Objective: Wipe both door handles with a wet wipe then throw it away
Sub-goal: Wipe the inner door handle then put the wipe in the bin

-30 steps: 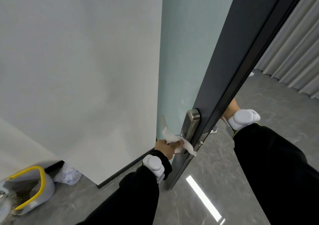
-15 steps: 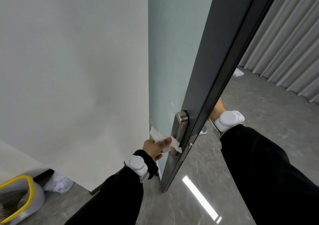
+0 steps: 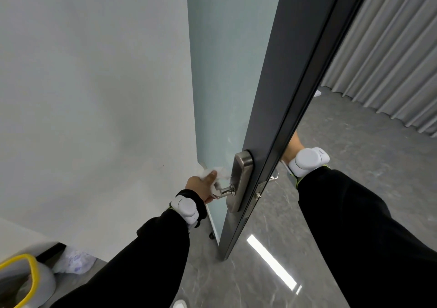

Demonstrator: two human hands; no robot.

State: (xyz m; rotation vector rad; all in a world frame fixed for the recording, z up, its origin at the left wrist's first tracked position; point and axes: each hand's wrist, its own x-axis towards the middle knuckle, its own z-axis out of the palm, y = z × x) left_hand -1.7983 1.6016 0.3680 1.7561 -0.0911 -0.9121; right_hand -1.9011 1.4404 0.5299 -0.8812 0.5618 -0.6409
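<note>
Sliding outward from the lock plate (image 3: pixel 241 180), the left hand (image 3: pixel 201 187) is now leaving the inner stretch of the near door handle (image 3: pixel 224 192) bare. In the head view, that hand is clutching the wet wipe (image 3: pixel 219 172) around the handle's outer end, with the wipe bunching at 1 o'clock of the knuckles. At 3 o'clock, past the door (image 3: pixel 272 95) edge, the right hand (image 3: pixel 292 145) is reaching behind the panel, and its grasp cannot be told. A yellow-rimmed bin (image 3: pixel 28 281) is sitting at 8 o'clock.
</note>
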